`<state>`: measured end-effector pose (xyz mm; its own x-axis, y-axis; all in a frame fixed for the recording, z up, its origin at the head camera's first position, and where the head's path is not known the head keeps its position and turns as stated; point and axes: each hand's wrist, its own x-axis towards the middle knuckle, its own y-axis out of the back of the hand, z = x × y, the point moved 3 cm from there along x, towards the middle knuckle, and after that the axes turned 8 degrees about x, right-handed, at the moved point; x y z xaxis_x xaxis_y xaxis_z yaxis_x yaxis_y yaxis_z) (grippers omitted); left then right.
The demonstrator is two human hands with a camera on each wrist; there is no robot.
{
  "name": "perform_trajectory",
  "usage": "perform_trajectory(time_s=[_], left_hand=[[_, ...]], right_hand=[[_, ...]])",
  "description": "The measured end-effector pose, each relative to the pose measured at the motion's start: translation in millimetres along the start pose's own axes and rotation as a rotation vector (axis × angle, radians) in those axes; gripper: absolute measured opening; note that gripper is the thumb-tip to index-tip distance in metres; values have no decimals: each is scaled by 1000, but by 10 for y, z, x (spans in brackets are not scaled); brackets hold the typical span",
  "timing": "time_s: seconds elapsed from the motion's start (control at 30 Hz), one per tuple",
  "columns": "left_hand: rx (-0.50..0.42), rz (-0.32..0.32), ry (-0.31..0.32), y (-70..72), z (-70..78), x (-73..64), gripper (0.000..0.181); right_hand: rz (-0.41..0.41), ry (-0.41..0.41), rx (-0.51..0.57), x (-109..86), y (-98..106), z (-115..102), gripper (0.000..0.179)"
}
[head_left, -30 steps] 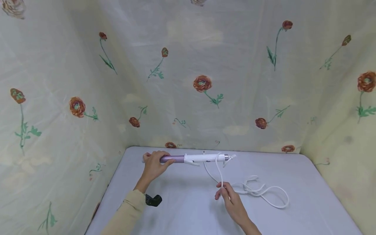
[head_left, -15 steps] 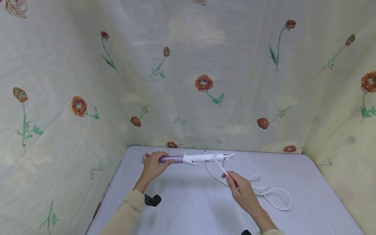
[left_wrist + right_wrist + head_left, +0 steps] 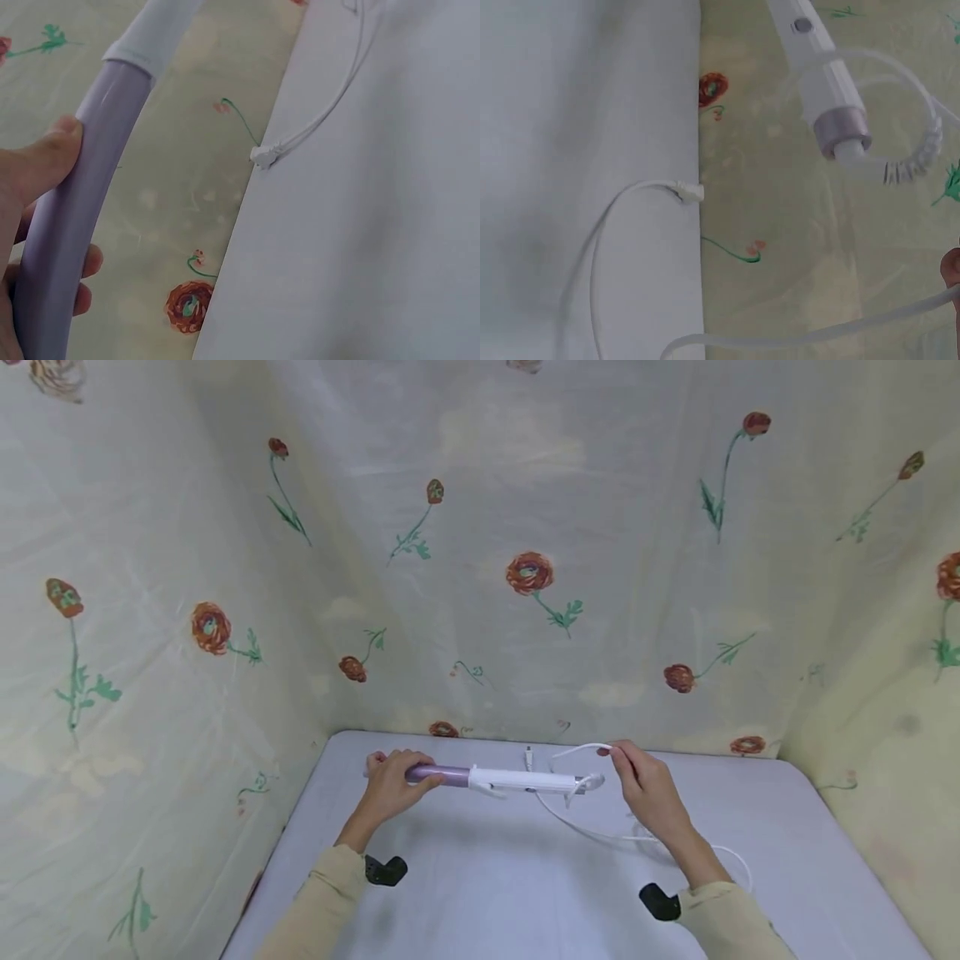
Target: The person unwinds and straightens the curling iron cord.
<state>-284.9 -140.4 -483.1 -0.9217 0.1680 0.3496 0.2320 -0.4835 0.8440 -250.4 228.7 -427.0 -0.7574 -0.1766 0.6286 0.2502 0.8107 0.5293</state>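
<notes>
In the head view my left hand (image 3: 396, 785) grips the lilac barrel of a curling iron (image 3: 517, 781), held level above the table. Its white handle points right, with a small lever below it. The left wrist view has my thumb and fingers wrapped round the lilac barrel (image 3: 82, 180). My right hand (image 3: 651, 785) pinches the white cord (image 3: 581, 747) up beyond the handle's right end. In the right wrist view the cord (image 3: 817, 339) leads to my fingertips at the right edge, and a loop of it passes round the handle (image 3: 821, 71) near its end.
The cord's plug (image 3: 529, 758) lies at the back edge of the white table (image 3: 465, 893). More cord (image 3: 738, 860) lies on the right, partly behind my right forearm. Flowered sheeting (image 3: 600, 610) rises behind and at both sides. A black wrist camera (image 3: 660, 902) sits by each sleeve.
My right hand has risen from in front of the handle to beyond its right end, drawing the cord up and over with it. My left hand keeps its hold on the barrel.
</notes>
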Motion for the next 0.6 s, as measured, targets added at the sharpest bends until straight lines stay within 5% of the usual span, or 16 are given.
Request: perform_trajectory(time_s=[0.17,0.4,0.6], left_hand=[[-46,-72,-51,5,-37,-12,31],[-104,-178,-56,11,-59,-33,33],[-147,-175,-50,30,-44,-1,33]], right_hand=[[-4,-61,-32,47,-9,234,18],[-159,-185,-32,-48,-187,511,17],[-248,-240,-58,-307,-417,590,9]])
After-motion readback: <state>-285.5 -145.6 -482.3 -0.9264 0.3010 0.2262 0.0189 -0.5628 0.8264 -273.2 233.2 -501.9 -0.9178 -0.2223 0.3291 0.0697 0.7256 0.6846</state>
